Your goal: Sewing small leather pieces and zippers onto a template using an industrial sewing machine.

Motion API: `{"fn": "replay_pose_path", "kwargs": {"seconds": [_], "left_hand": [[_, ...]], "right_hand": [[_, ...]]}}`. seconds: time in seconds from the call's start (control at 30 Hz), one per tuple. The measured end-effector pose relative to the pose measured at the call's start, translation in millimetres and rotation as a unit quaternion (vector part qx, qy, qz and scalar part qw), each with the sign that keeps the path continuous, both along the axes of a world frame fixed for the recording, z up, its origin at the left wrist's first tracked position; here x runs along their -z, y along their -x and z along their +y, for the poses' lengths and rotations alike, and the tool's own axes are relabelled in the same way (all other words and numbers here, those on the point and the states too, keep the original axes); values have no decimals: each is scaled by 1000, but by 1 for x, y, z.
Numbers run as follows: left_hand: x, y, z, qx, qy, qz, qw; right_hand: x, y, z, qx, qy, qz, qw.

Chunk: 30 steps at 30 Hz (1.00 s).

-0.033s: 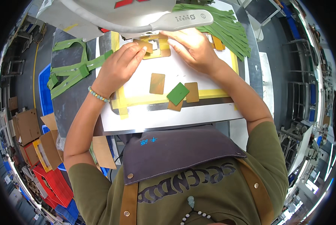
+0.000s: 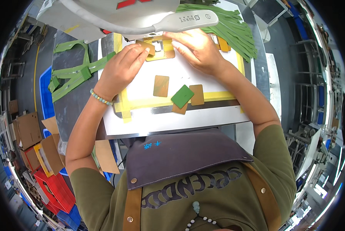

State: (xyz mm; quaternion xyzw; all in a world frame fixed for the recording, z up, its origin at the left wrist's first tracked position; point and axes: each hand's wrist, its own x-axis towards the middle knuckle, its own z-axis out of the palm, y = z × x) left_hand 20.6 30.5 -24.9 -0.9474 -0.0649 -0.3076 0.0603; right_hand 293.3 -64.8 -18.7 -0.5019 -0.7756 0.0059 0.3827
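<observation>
My left hand [image 2: 120, 69], with a beaded bracelet at the wrist, pinches a small tan rectangular piece [image 2: 147, 47] between thumb and fingertips. Just right of that piece lies a yellow-and-tan template plate [image 2: 161, 56] with a cutout, partly under the white machine head [image 2: 114, 17]. My right hand [image 2: 201, 52] reaches to the plate's far right side, fingers stretched out and thumb apart; its fingertips are close to the plate. Nearer me on the white work surface [image 2: 137, 82] lie a tan piece [image 2: 161, 86], a green piece [image 2: 182, 96] overlapping another tan one, and a third tan piece [image 2: 197, 94].
A white lamp [image 2: 186, 21] on a bendable arm hangs over my hands. Green zipper strips [image 2: 234, 32] fan out at the far right; more green zipper tape [image 2: 74, 73] lies left. Orange-yellow pieces [image 2: 223, 44] sit beyond my right hand. Cardboard boxes [image 2: 28, 131] stand left.
The tan piece in my left hand has shifted very slightly to the left. Otherwise both hands and the loose pieces look the same.
</observation>
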Motion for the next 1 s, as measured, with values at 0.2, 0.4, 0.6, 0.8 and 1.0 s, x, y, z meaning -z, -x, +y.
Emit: {"fn": "replay_pose_path", "kwargs": {"seconds": [0.2,0.4,0.6,0.8,1.0], "left_hand": [[3,2,5,-2,43,19,999],[0,-14,5,38,-7,1,999],[6,-22,11,37,-39,54,997],[6,-26,2,9,-55,65,996],[3,-29,2,14,-56,75,996]], "right_hand": [[6,1,-1,-37,51,-117,991],[11,-5,4,-51,42,-99,993],[14,-15,2,-71,50,-83,993],[11,-19,1,-78,46,-78,993],[11,-15,1,-70,34,-95,992]]}}
